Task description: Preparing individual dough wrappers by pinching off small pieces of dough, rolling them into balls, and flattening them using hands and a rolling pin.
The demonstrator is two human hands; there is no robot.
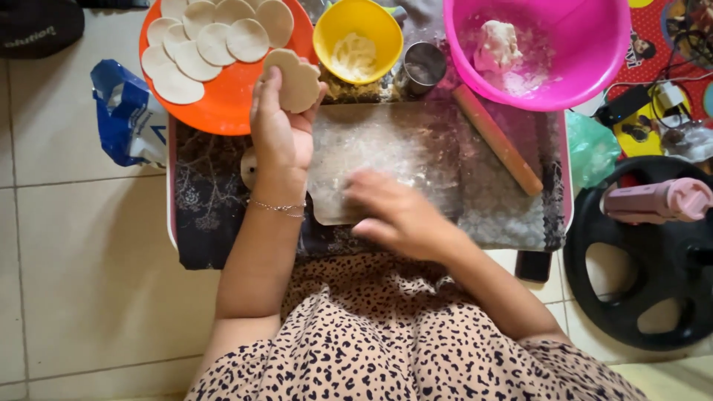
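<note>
The left hand point(278, 130) is raised over the near edge of the orange plate point(230, 104), its fingers closed lightly around a flat round of dough point(297, 80) held up by its lower edge, the thumb pressed against the round's face. A thin bracelet point(278, 207) circles that wrist. The right hand point(390, 212) lies low on the floured board point(386, 148), blurred, so I cannot tell how far its fingers are spread or whether they grip anything (they seem to rest flat on the flour). The board sits on a dark patterned cloth point(208, 200) covering the small tabletop. On the orange plate lie several finished dough discs point(212, 41), overlapping. Just beside it stands a yellow bowl point(356, 37) with pale filling, then a small metal cup point(423, 67). A wooden rolling pin point(496, 139) lies slantwise at the board's right, its upper end under the pink basin point(579, 52), which holds a lump of dough point(497, 43).
</note>
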